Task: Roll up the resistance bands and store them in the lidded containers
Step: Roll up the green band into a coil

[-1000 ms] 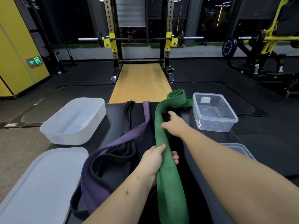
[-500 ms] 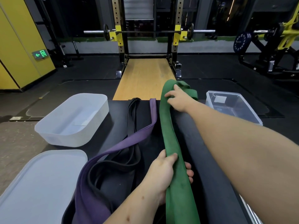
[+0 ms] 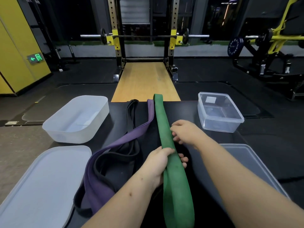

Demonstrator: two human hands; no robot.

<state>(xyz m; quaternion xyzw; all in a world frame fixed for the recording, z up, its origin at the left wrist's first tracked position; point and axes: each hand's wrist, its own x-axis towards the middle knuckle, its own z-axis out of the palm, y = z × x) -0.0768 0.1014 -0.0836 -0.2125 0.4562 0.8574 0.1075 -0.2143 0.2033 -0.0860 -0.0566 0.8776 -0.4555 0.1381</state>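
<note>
A long green resistance band lies straight along the black table, from its far edge towards me. My left hand grips this band near its middle, fingers wrapped under it. My right hand sits just right of the band, a little farther out. Its fingers are loosely curled and its thumb touches the band's edge. A purple band and a black band lie tangled to the left. A white tub stands at the left and a clear container at the right, both without lids.
A white lid lies at the near left and a clear lid at the near right. Beyond the table are a wooden lifting platform, a squat rack with a barbell and dark gym floor.
The green band's folded far end has been straightened out flat. My right hand has drawn back from that far end to the band's middle. My left hand keeps its grip.
</note>
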